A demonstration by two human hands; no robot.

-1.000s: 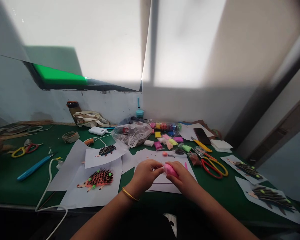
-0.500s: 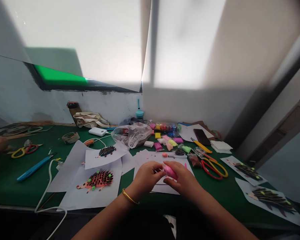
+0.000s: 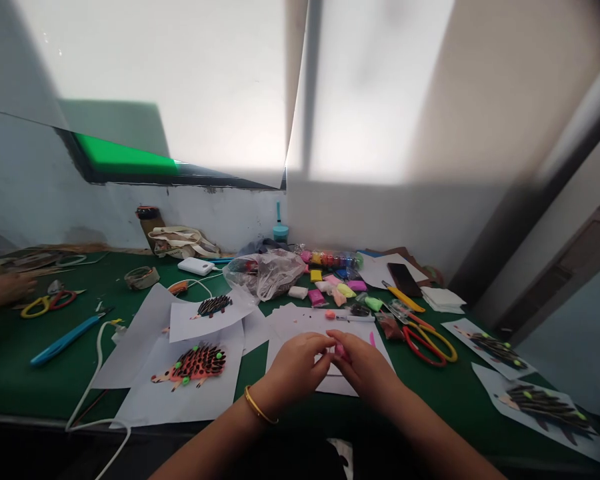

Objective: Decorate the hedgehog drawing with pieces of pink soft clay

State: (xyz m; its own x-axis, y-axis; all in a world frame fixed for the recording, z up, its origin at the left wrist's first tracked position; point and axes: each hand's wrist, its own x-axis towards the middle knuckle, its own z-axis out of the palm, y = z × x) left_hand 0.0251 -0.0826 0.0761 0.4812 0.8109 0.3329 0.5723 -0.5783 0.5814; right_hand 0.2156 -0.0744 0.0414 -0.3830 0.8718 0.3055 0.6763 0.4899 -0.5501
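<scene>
Above white paper (image 3: 280, 327), my left hand (image 3: 300, 363) and my right hand (image 3: 363, 363) meet at the fingertips. Between them is a pink packet (image 3: 340, 349), mostly covered by the fingers of both hands. A gold bangle (image 3: 258, 405) circles my left wrist. Just beyond the hands lie a small coral lump (image 3: 330, 314) and a white pen (image 3: 357, 318). A bright pink strip (image 3: 373, 339) rests on the paper to the right of my right hand.
Hedgehog pictures (image 3: 197, 365) lie at left and right. Colored clay packets (image 3: 317, 297), a plastic bag (image 3: 270, 270), scissors (image 3: 430, 340), a yellow cutter (image 3: 405, 298) and a phone (image 3: 404, 279) are beyond. Another person's hand (image 3: 10, 288) is at far left, near yellow-red scissors (image 3: 47, 303).
My hands have come closer together, and the pink packet is now more hidden by my fingers. The other person's hand reaches slightly further right.
</scene>
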